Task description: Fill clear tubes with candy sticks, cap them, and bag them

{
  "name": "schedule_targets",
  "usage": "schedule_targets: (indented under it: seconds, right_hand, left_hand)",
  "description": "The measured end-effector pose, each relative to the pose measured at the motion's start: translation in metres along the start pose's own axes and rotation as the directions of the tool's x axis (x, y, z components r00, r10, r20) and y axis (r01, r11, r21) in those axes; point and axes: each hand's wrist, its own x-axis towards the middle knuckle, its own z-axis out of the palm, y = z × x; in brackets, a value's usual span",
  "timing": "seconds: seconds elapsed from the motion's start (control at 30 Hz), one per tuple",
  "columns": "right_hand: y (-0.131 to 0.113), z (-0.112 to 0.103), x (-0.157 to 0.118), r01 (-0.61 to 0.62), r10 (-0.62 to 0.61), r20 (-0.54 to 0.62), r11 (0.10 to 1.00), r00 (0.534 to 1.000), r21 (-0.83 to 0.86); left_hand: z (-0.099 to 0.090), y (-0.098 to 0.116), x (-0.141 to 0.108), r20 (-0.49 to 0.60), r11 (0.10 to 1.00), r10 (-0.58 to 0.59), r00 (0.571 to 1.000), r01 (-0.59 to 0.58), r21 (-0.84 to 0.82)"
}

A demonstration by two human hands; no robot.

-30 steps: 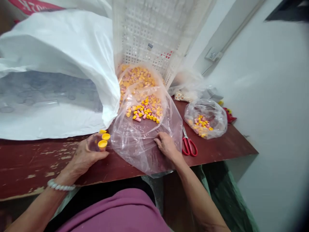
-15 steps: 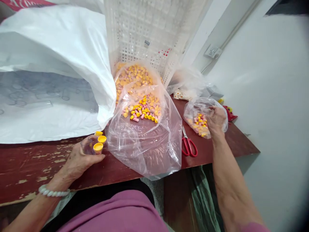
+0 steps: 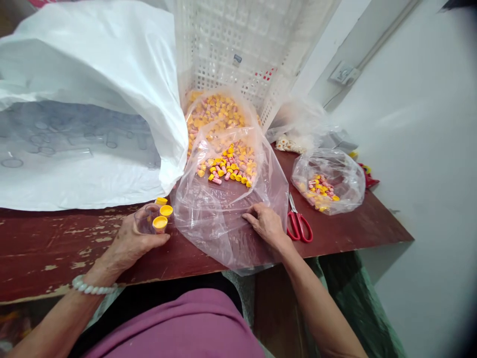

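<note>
At the table's front left, my left hand (image 3: 128,242) is closed around several small clear plastic tubes (image 3: 144,219). Yellow caps (image 3: 166,211) top some of them, and the thumb lies along the near side. My right hand (image 3: 265,224) is over the front of a large clear plastic bag (image 3: 227,219), palm down, fingers loosely bent and a little apart, with nothing visible in them. Farther inside that bag lie many small pink pieces with yellow caps (image 3: 234,164). A smaller clear bag (image 3: 348,186) to the right holds more of the same pieces.
Red-handled scissors (image 3: 299,226) lie between the two bags. A white sack (image 3: 112,54) with clear tubes inside fills the left. Behind the large bag stands a white perforated crate (image 3: 223,44). The worn red table (image 3: 48,248) ends near the right wall.
My right hand has left the small bag and come left to the front of the large bag. My left hand still holds the tubes. The whole view has shifted slightly.
</note>
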Motion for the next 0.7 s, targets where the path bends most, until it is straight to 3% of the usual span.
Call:
schedule_targets:
  seconds: [0.2, 0.33, 0.47, 0.53, 0.6, 0.7]
  right_hand:
    - [0.003, 0.003, 0.001, 0.063, -0.063, -0.009, 0.997, 0.998, 0.036]
    - [0.01, 0.011, 0.001, 0.11, -0.107, -0.033, 0.987, 0.994, 0.115]
    - [0.007, 0.007, -0.001, 0.234, -0.203, -0.153, 0.947, 0.967, 0.22]
    - [0.012, -0.01, 0.0, 0.287, -0.216, -0.314, 0.937, 0.924, 0.199]
    - [0.03, -0.04, 0.006, 0.28, -0.202, -0.498, 0.956, 0.844, 0.088]
    - [0.08, -0.091, 0.022, 0.019, -0.093, -0.705, 0.994, 0.703, -0.112]
  left_hand:
    - [-0.002, -0.005, 0.002, 0.046, 0.997, -0.042, 0.998, 0.045, -0.059]
    - [-0.004, -0.007, 0.003, 0.086, 0.999, -0.008, 0.996, 0.011, -0.035]
    - [-0.004, -0.005, 0.002, 0.102, 0.999, 0.022, 0.995, -0.024, 0.024]
    - [-0.004, -0.003, 0.002, 0.111, 0.998, 0.038, 0.993, -0.043, 0.046]
    - [-0.004, -0.003, 0.002, 0.115, 0.996, 0.059, 0.992, -0.066, 0.062]
    - [-0.004, -0.005, 0.002, 0.129, 0.995, 0.078, 0.989, -0.086, 0.058]
